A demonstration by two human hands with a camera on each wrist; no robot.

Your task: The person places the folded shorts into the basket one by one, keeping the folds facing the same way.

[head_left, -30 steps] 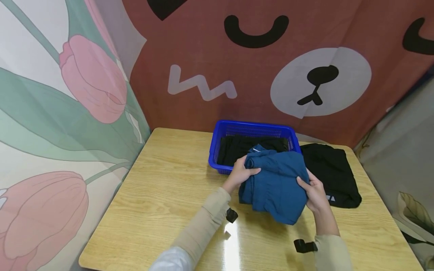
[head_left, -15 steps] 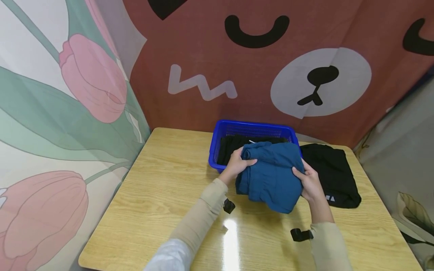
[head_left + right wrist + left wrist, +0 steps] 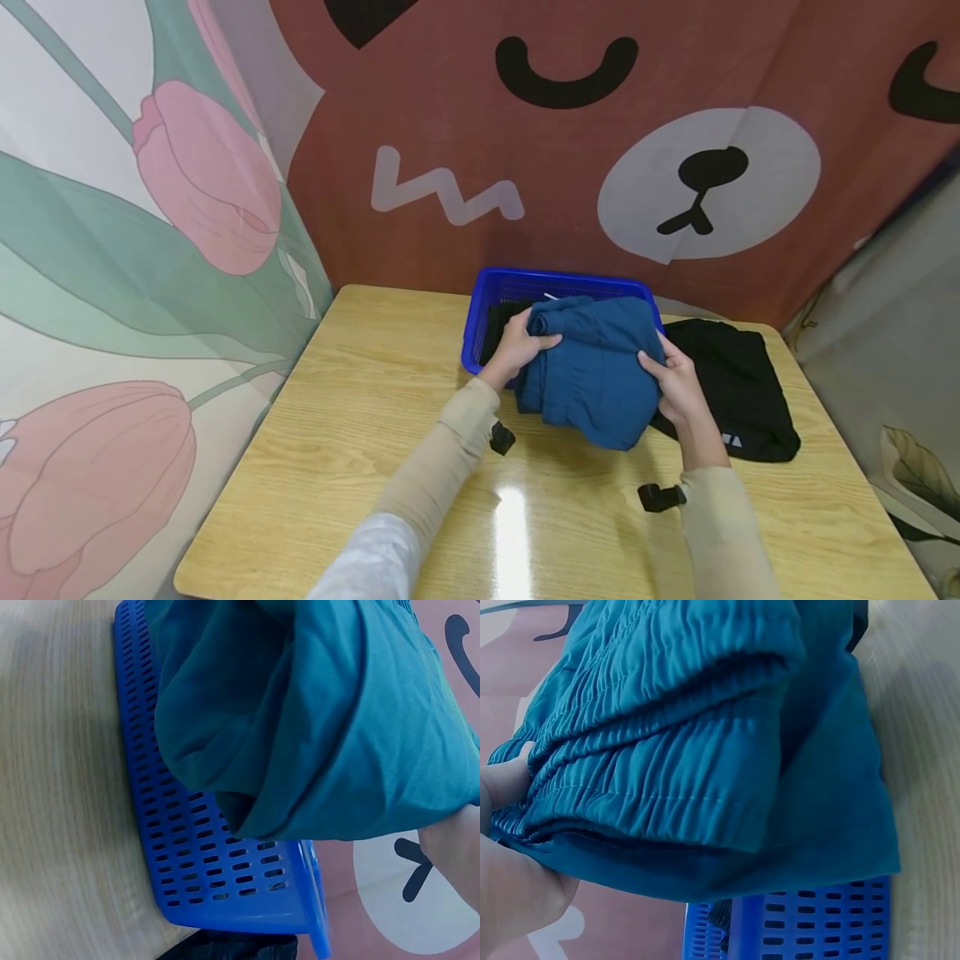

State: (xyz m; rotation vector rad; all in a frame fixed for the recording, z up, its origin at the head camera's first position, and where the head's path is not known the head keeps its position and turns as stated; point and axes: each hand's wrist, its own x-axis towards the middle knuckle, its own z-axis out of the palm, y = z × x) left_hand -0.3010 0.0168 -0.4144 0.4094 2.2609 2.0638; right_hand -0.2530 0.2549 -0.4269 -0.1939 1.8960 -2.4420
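Observation:
Both hands hold up a folded blue garment point(image 3: 592, 367), its elastic waistband gathered in ridges in the left wrist view. My left hand point(image 3: 517, 343) pinches its left side, thumb on top and fingers underneath, out of sight. On the opposite side my right hand point(image 3: 678, 385) grips the edge in the same way. The garment hangs over the near part of a blue plastic basket point(image 3: 474, 325) and hides much of its inside. Dark folded cloth point(image 3: 495, 325) shows in the basket, left of the garment.
Right of the basket, a folded black garment point(image 3: 738, 387) with a small white print lies on the wooden table point(image 3: 337, 433). A curtain with a bear's face point(image 3: 450, 100) hangs right behind the table, and a flowered one point(image 3: 210, 175) at the left.
Both hands have moved forward and slightly left with the blue garment, further over the basket. Less of the dark cloth inside shows now. The black garment on the table stays put.

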